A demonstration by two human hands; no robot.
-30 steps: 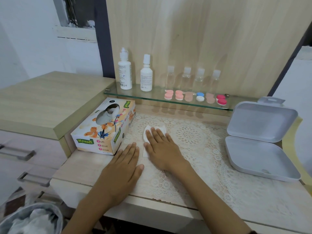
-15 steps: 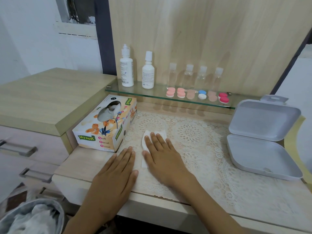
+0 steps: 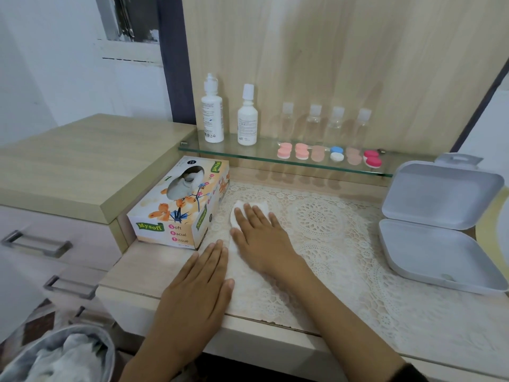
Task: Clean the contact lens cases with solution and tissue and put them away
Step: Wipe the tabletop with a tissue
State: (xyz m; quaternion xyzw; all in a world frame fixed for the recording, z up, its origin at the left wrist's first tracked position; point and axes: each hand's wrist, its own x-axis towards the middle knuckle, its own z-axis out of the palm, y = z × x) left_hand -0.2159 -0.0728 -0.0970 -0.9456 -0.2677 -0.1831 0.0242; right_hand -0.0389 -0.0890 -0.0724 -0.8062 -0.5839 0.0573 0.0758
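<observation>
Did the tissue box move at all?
No. The tissue box still sits tight against the wooden cabinet, its far end near the glass shelf's left end.

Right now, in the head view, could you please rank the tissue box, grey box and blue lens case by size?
1. grey box, lid open
2. tissue box, somewhat smaller
3. blue lens case, smallest, though farthest

the right hand (image 3: 261,238) lies flat over the tissue (image 3: 236,209), so only its far and left edges show. both forearms (image 3: 344,312) run off the bottom edge. the waste bin (image 3: 63,354) is cut by the lower left corner. print on the two solution bottles (image 3: 212,117) is too small to read. the open storage box (image 3: 429,244) is clipped at the right edge. whether the four clear bottles (image 3: 314,125) hold liquid cannot be told.
</observation>
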